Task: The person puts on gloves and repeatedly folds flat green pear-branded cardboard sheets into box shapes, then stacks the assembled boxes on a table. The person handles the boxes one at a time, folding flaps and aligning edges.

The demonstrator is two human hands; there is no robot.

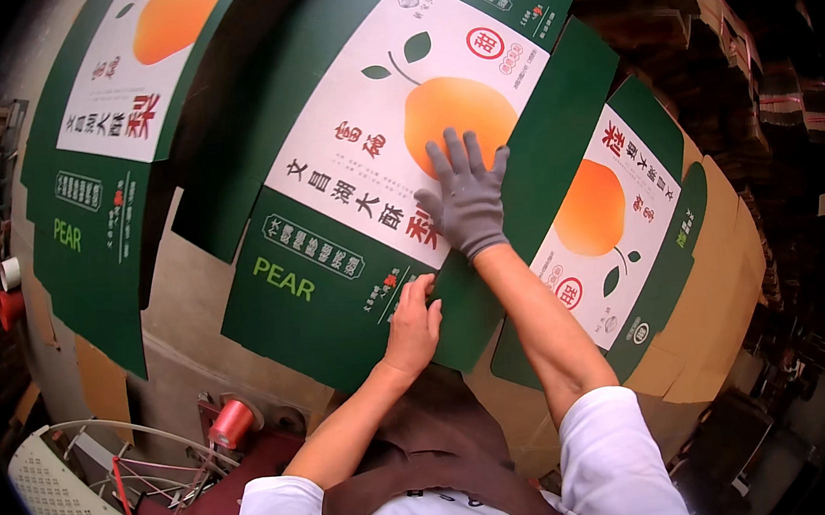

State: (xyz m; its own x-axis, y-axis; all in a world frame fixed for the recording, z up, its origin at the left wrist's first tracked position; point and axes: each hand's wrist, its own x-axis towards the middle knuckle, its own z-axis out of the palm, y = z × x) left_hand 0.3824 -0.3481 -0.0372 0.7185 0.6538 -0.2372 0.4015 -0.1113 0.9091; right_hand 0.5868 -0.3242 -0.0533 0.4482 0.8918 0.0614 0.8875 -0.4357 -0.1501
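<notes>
A: What are the fingers doing?

B: The right hand (pixel 471 206), in a grey glove, has its fingers (pixel 458 157) spread and pressed flat on the middle carton blank (pixel 362 162), right over the printed orange fruit on its white panel. The left hand (pixel 413 326) is bare, fingers together and laid flat, touching that blank's near green edge and pinching nothing.

A: And the blank itself?

B: It lies flat and unfolded, tilted, on a brown cardboard stack (pixel 710 317) that serves as the counter, reaching to its near edge. A second blank (pixel 620 226) of the same print lies just to its right, partly under it. A third blank (pixel 106 119) lies at the far left.

A: Anything closer in?

B: A red thread spool (pixel 232 423) sits on a dark red machine (pixel 208 510) at the near left, beside a white perforated guard (pixel 62 505).
</notes>
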